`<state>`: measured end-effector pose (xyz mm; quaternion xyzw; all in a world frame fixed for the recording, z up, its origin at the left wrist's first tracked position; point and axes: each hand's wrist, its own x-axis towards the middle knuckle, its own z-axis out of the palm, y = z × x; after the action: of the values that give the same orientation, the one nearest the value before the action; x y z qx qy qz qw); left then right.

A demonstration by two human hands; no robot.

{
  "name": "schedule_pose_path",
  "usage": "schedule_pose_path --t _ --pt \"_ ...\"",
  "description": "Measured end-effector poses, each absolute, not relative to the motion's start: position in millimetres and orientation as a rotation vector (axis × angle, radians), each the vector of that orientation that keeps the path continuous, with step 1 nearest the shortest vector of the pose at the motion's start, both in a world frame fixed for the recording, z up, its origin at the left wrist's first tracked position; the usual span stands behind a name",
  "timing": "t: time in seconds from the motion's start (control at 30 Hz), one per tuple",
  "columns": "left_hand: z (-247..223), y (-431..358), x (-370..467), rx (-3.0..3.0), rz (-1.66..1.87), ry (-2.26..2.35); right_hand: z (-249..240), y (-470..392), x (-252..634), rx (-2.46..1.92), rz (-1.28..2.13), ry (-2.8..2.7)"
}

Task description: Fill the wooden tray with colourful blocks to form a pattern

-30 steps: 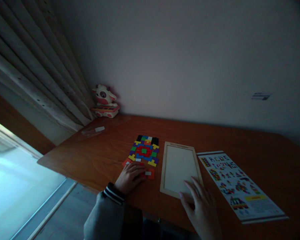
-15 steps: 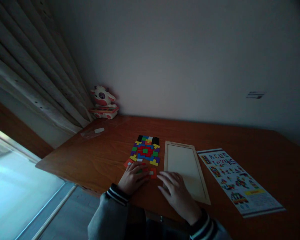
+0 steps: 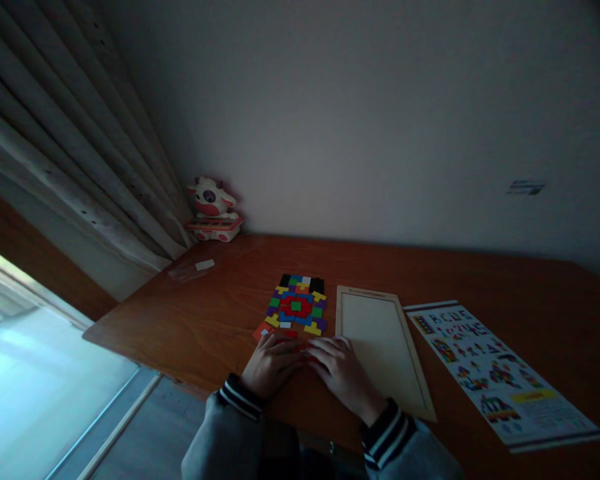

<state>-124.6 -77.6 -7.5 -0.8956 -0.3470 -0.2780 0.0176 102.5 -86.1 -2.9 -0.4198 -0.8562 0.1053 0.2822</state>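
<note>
Flat, brightly coloured puzzle pieces (image 3: pixel 296 307) are laid edge to edge in a near-symmetric pattern, with a green centre ringed by red and blue. My left hand (image 3: pixel 271 365) rests palm down over the near pieces, its fingers stretched forward. An orange piece (image 3: pixel 261 329) and part of a red piece (image 3: pixel 291 334) peek out beyond those fingers. Close beside it, my right hand (image 3: pixel 341 372) lies with fingers extended left over the near right pieces. Both sets of fingertips almost meet, hiding the pieces below. The shallow wooden tray (image 3: pixel 403 320) stands right of the pattern, its bed bare.
A printed pattern sheet (image 3: pixel 500 373) lies right of the tray. At the table's (image 3: pixel 220 313) far left corner sits a cow toy (image 3: pixel 213 210), with a clear plastic wrapper (image 3: pixel 183 272) and white slip (image 3: pixel 205 265) before it. The wall (image 3: pixel 370 133) bounds the back.
My right hand has moved left, off the tray's near side and onto the near pieces beside my left hand. The left hand stays over its pieces. The view has shifted slightly.
</note>
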Motion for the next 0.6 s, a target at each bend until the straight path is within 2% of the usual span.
schedule_pose_path --t 0.6 --pt "-3.4 -79.6 -123.3 -2.773 -0.997 -1.107 -4.5 -87.6 105.3 -1.155 0.372 -2.146"
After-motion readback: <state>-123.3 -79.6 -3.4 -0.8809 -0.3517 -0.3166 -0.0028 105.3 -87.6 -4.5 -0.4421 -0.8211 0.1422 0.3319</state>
